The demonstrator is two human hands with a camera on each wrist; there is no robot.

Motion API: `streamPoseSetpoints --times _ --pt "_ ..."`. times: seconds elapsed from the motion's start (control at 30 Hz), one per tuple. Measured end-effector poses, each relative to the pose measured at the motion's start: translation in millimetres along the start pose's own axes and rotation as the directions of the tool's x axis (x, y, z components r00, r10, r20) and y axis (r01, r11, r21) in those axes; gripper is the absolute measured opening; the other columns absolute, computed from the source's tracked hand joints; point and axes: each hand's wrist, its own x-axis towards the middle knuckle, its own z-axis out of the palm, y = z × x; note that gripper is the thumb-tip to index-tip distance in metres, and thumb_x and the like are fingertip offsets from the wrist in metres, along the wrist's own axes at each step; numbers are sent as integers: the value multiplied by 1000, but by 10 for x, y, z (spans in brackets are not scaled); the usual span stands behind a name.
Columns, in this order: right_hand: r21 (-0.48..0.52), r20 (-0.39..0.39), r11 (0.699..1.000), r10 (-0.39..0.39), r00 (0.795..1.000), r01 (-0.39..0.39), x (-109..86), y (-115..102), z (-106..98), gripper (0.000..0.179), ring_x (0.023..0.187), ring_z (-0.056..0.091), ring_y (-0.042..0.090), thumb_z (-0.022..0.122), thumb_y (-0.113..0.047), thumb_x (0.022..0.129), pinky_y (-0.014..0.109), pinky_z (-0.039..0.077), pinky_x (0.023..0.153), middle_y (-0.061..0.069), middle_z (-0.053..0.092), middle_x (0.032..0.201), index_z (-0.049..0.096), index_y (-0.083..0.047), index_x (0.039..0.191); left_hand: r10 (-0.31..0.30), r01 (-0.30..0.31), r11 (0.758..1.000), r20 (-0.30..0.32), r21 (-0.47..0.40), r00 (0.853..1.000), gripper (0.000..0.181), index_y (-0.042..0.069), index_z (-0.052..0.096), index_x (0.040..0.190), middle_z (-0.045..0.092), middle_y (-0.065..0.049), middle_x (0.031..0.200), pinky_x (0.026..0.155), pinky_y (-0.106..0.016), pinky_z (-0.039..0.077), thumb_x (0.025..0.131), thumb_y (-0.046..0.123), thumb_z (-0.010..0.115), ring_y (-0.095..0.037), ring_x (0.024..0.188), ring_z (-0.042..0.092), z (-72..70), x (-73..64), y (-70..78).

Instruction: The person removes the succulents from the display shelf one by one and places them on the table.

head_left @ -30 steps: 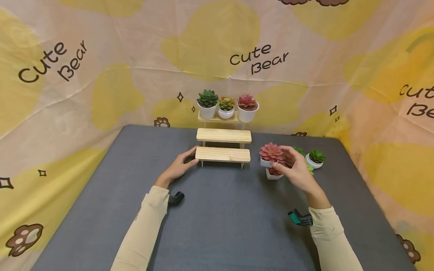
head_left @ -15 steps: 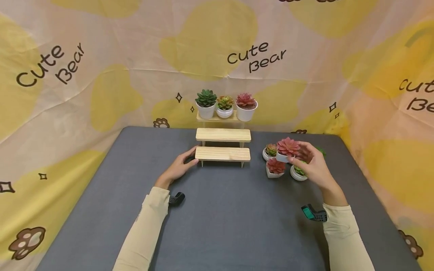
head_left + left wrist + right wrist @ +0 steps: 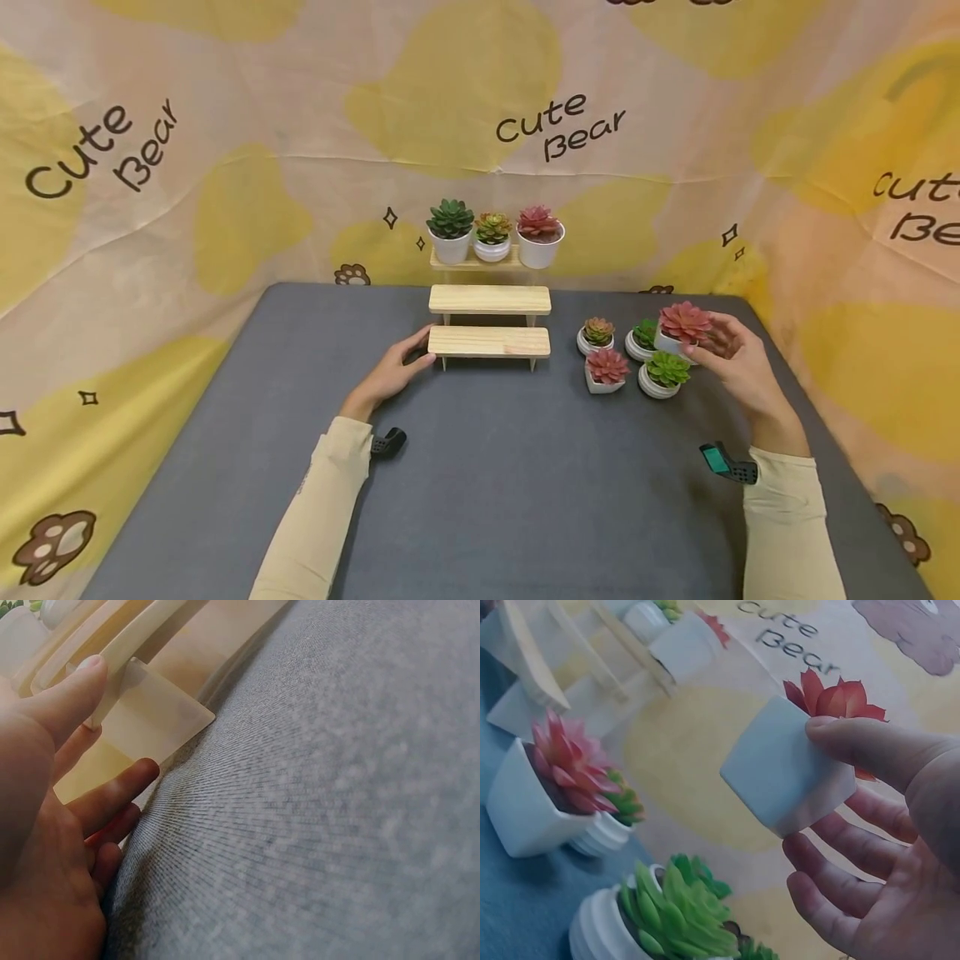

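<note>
In the head view my right hand (image 3: 738, 358) holds a pink succulent in a white square pot (image 3: 681, 329) above the table. The right wrist view shows its thumb pressed on the white pot (image 3: 772, 765), fingers on the other side. My left hand (image 3: 390, 371) holds the left end of the lowest step of a three-step display stand (image 3: 487, 340), thumb at the front edge. In the left wrist view its thumb (image 3: 79, 686) lies against the plank's edge, beside a clear leg (image 3: 161, 705). Below the held pot is a green succulent (image 3: 642, 339), partly hidden.
On the top step stand a dark green succulent (image 3: 451, 229), a small yellow-red one (image 3: 492, 236) and a pink one (image 3: 539, 236). Right of the stand sit a reddish-green succulent (image 3: 597, 335), a pink one (image 3: 605, 370) and a bright green one (image 3: 662, 374). Printed cloth (image 3: 420, 100) hangs behind.
My right hand has carried the pink succulent rightward, away from the stand, over the other pots, which now show more fully. My left hand stays at the lowest step.
</note>
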Motion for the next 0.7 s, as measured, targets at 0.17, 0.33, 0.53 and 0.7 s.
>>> streamPoseSetpoints --times 0.17,0.33,0.53,0.7 --pt "13 -19 1000 3 1000 -3 -18 53 -115 47 102 64 -6 60 11 95 6 49 85 -21 68 116 56 -21 129 7 -7 1000 -16 3 1000 64 5 26 160 44 -26 155 124 -59 20 104 15 56 -40 151 31 18 80 -232" --pt "17 -32 1000 3 999 -2 -26 125 -182 47 105 62 -8 59 10 96 4 47 87 -23 67 118 56 -23 130 13 -13 1000 -20 5 1000 64 11 29 161 46 -21 155 123 -58 22 104 18 58 -37 150 34 11 91 -286" --pt "68 -42 997 34 999 -31 -49 176 -278 45 105 62 -8 59 9 96 5 48 85 -23 68 117 57 -23 128 27 -28 1000 -18 -7 999 64 9 30 160 49 -22 153 124 -57 22 103 18 59 -37 150 35 26 106 -275" --pt "144 -10 989 16 1000 -15 -104 239 -390 47 105 64 -6 56 13 96 8 51 85 -18 70 118 58 -20 129 19 -19 1000 -22 -8 1000 64 6 27 160 47 -25 153 124 -58 19 104 15 57 -39 150 33 26 105 -270"
